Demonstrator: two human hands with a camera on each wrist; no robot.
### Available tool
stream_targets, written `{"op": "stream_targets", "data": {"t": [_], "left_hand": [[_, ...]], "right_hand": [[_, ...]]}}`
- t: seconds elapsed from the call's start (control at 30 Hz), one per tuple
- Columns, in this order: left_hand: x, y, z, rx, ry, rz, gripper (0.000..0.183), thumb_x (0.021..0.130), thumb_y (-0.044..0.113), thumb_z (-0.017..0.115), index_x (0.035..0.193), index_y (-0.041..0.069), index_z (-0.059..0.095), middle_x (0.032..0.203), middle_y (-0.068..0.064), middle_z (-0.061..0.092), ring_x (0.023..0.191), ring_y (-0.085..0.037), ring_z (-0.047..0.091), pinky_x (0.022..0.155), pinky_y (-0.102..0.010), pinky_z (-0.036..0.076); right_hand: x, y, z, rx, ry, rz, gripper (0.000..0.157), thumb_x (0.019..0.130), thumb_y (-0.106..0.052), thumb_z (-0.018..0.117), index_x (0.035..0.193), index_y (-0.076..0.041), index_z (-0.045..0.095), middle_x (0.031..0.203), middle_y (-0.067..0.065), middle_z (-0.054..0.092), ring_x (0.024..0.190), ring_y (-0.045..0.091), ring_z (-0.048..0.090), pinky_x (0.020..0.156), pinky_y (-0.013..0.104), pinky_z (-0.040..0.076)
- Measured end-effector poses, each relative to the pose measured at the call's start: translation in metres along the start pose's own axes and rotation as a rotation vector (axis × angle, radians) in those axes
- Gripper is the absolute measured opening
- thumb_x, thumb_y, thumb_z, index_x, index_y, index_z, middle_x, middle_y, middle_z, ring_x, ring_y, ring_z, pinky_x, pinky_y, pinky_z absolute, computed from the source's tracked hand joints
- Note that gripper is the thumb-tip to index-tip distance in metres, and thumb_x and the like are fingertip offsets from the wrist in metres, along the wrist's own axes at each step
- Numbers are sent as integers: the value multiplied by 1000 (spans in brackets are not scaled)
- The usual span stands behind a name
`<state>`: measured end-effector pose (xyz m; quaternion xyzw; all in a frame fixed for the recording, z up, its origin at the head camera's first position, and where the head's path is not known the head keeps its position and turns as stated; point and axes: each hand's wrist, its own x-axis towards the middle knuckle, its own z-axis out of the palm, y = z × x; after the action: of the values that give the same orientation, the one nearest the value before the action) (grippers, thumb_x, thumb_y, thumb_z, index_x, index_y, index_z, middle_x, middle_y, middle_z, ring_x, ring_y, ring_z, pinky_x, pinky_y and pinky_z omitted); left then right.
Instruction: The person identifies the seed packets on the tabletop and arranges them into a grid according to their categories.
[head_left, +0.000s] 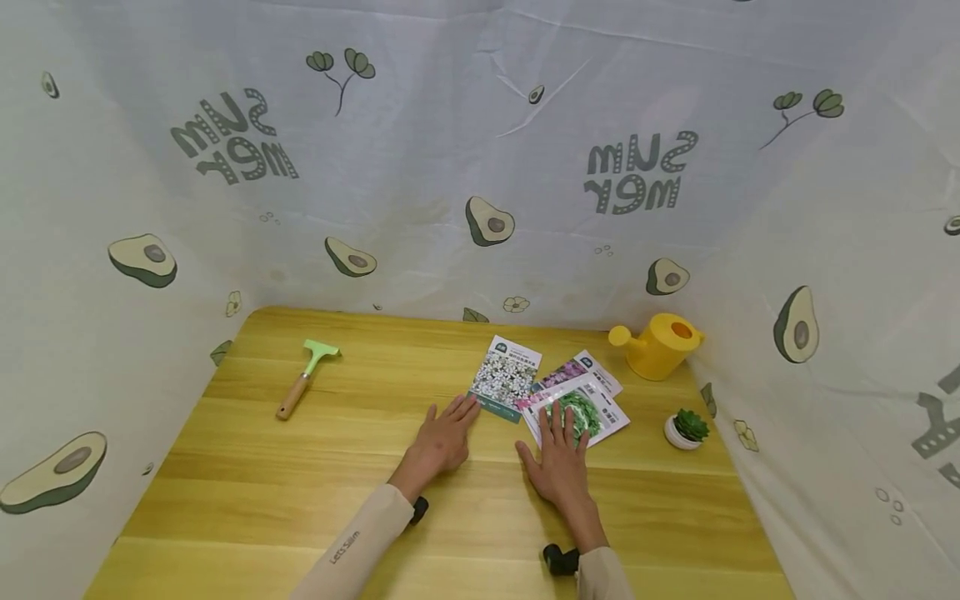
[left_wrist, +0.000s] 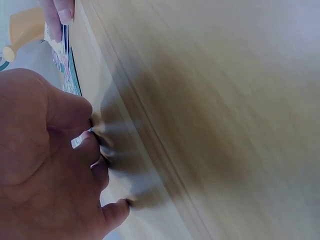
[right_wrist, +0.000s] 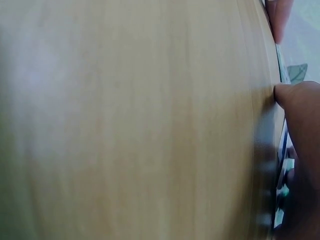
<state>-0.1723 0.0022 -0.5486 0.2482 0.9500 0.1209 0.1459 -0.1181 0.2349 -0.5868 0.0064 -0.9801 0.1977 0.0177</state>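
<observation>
Three seed packets lie together on the wooden table. My left hand [head_left: 441, 439] rests with its fingertips at the lower left corner of the packet with white flowers [head_left: 504, 377]. The fingers of my right hand [head_left: 558, 467] are spread and lie flat over the packet with green leaves [head_left: 604, 414]. This one partly covers the packet with purple flowers [head_left: 572, 371] behind it. In the left wrist view the left hand's fingertips [left_wrist: 117, 212] touch the table. The right wrist view shows the right thumb [right_wrist: 287, 95] by the packets' edge, with the other fingers in shadow.
A yellow watering can [head_left: 654, 354] stands at the back right, with a small potted succulent [head_left: 686, 430] in front of it. On the left lies a green hand rake with a wooden handle [head_left: 294, 395]. A printed curtain [head_left: 420, 167] hangs around the table [head_left: 247, 492].
</observation>
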Motion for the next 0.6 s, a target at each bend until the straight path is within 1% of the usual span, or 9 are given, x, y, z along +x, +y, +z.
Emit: {"op": "stream_targets", "data": {"t": [0.33, 0.6], "left_hand": [[-10, -5, 3, -19, 32, 15, 54, 115, 15, 43, 168, 9, 38, 176, -6, 33, 164, -27, 27, 129, -62, 25], [-17, -8, 6, -23, 32, 5, 53, 116, 17, 42, 169, 10, 38, 177, -5, 32, 165, -27, 25, 130, -61, 24]], "right_hand": [[-1, -2, -2, -2, 2, -6, 81, 108, -42, 61, 168, 4, 29, 177, 28, 14, 164, 51, 7, 123, 80, 3], [-1, -2, -6, -1, 6, -23, 80, 108, -39, 62, 167, 5, 30, 176, 30, 16, 162, 54, 9, 123, 80, 4]]}}
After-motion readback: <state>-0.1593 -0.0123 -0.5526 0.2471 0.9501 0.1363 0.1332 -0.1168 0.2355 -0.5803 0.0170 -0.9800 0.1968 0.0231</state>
